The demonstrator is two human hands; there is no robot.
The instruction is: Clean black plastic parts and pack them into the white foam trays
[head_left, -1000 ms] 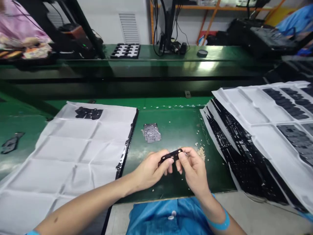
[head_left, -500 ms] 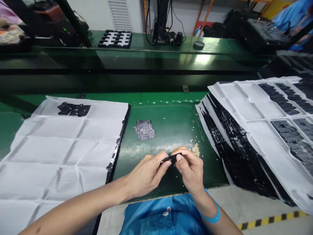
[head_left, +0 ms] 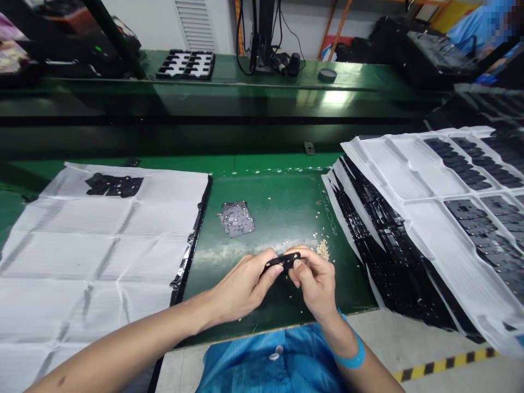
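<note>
Near the table's front edge, my left hand [head_left: 250,279] pinches the left end of a small black part [head_left: 283,261]. The thumb and fingers of my right hand [head_left: 316,279] grip its right end. A small overlapping pile of dark grey plates [head_left: 236,219] lies on the green table [head_left: 270,188], beyond my left hand. Just past my right hand is a scatter of tiny pale bits [head_left: 323,250]. Several black parts [head_left: 114,185] rest on the white sheet [head_left: 98,256] at the left.
Stacked trays with white liners [head_left: 426,218] hold rows of black parts at the right. A black-and-white tray [head_left: 186,64] and a round dark disc [head_left: 327,75] sit on the rear shelf. Part of a person in blue [head_left: 470,33] shows at the top right.
The black part has tilted between my hands, so more of its flat face shows. The whole view has shifted slightly, with the table and trays now a little further left.
</note>
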